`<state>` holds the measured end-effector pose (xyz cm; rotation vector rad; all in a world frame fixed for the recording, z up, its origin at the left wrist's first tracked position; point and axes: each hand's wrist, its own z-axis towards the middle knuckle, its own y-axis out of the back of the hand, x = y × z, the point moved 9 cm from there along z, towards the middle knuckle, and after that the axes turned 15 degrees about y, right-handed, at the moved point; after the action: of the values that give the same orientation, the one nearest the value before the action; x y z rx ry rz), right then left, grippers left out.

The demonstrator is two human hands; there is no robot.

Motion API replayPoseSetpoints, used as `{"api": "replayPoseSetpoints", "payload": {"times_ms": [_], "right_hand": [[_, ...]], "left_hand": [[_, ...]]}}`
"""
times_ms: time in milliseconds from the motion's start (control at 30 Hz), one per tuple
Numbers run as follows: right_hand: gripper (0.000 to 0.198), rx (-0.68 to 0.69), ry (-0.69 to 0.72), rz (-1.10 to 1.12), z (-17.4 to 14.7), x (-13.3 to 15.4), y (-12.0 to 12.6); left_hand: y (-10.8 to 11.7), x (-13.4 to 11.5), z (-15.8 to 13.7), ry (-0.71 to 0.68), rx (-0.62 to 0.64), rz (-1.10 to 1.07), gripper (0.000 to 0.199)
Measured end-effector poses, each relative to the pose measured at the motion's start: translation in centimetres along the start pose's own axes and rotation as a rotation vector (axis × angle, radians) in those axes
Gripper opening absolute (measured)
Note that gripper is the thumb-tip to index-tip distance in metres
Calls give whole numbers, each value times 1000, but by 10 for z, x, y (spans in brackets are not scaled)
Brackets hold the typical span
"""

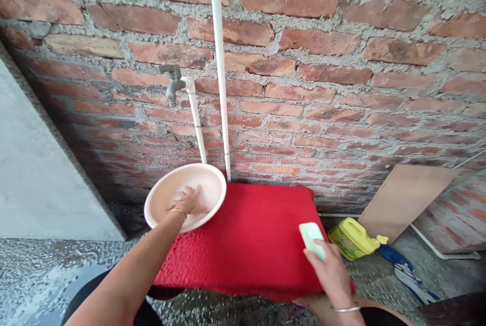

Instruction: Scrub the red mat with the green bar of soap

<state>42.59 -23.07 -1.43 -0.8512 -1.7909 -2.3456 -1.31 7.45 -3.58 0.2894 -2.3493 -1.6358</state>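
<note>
My left hand [189, 199] reaches into a pale pink basin [155, 199], its fingers spread low inside the bowl, over what looks like water. It grips nothing that I can see. The basin stands on the back left corner of a red cloth [261, 245], which covers a low surface. Over the cloth's right side, my right hand [332, 270] is closed around a pale green bar of soap [311, 235]. The bar's lower end is hidden by the fingers and thumb. Near the basin, the cloth looks rougher and darker than on its right.
A tap [173, 83] on a white pipe [195, 123] rises behind the basin. A yellow jug [351, 239] lies right of the cloth, near blue-and-white flip-flops [412, 278] and a leaning board [406, 197]. A brick wall [288, 2] closes the back; the floor [41, 270] is wet at left.
</note>
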Motion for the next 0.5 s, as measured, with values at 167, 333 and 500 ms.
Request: {"api": "replayPoseSetpoints", "payload": {"times_ms": [167,333,500], "right_hand": [[28,234,412,74,-47,151,-81],[29,203,314,-76,-40,109,-60],[38,5,-41,-272,-42,-54,32]], "left_hand": [[2,2,2,1,10,-13,108],[-3,1,4,-15,44,-3,108],[-4,-1,5,-2,36,-10,110]]}}
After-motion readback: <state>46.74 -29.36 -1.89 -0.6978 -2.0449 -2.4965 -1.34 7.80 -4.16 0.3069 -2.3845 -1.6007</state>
